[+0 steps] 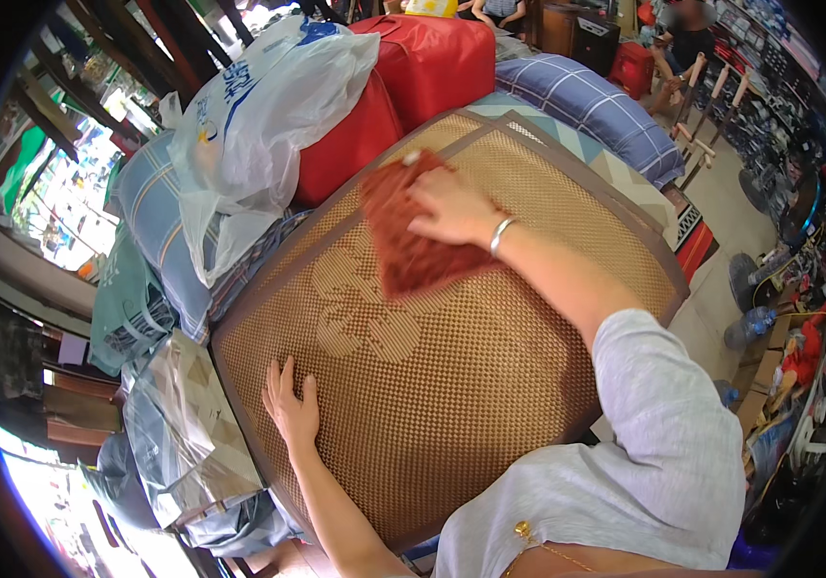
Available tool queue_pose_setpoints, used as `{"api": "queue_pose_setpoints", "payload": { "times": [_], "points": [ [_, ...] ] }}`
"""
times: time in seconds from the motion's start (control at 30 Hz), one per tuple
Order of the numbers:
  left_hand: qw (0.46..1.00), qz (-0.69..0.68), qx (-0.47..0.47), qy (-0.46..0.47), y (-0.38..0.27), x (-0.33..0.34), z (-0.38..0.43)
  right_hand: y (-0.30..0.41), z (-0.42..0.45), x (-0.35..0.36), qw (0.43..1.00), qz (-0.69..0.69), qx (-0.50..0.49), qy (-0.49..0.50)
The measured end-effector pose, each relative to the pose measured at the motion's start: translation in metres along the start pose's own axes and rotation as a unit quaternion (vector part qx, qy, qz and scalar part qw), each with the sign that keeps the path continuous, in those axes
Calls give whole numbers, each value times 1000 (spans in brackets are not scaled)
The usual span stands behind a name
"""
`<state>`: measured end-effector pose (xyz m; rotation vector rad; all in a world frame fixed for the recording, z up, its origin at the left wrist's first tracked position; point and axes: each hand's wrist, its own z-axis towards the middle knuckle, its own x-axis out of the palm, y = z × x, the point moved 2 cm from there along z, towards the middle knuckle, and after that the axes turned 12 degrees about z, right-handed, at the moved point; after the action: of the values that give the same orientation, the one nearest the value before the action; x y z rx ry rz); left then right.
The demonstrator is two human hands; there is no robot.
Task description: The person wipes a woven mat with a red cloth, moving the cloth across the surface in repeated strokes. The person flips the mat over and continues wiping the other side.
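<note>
A woven summer sleeping mat with a brown cloth border lies spread before me, a pale leaf or flower pattern woven into its upper left part. My right hand lies on a reddish-brown cloth, which rests on the far half of the mat. The cloth spreads out under the palm and fingers; they look pressed onto it, slightly blurred. Near the mat's left border, my left hand rests on the weave with fingers spread and nothing in it.
Beyond the mat are red storage bags, a white plastic bag and a blue checked pillow. Packaged bedding stands at the left. A person sits at the far right, near long wooden handles. Crowded shelves line the right side.
</note>
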<state>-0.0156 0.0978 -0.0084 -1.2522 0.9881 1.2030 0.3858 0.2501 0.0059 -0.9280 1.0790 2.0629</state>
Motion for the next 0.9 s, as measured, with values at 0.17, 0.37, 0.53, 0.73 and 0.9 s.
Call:
{"api": "queue_pose_setpoints", "payload": {
  "times": [0.17, 0.37, 0.53, 0.73, 0.9],
  "points": [
    [1000, -6, 3, 0, -2, 0, 1, -140, -87, -79, 944, -154, 280, -81],
    [1000, -4, 4, -5, 0, 3, -1, -87, -168, -99, 956, -200, 213, 23],
    [1000, 3, 9, -10, 0, 5, 1, 64, -148, -66, 990, -5, -101, 93],
    [999, 12, 23, -21, 5, 8, 1, 127, -89, 39, 945, 133, -247, 170],
    [1000, 15, 18, -19, 3, 6, 1, 50, 14, 29, 985, 47, -133, 95]
  ]
}}
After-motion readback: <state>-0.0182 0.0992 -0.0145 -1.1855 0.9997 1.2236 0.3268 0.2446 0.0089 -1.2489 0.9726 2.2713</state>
